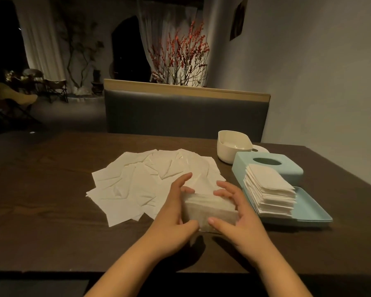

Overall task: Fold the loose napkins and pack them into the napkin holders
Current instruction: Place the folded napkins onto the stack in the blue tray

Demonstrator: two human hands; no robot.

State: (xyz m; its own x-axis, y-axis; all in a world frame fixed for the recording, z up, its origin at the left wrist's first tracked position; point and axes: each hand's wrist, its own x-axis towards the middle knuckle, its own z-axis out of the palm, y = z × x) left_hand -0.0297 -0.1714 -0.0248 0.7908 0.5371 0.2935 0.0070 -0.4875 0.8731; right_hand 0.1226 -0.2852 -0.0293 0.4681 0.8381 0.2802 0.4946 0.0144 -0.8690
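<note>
Left hand and right hand clasp a thick block of folded white paper napkins from both sides on the dark wooden table. Left of block: loose white napkins, fanned out. Right of block: folded stack on pale-blue tray base; behind it, blue lid and cream oval tub.
</note>
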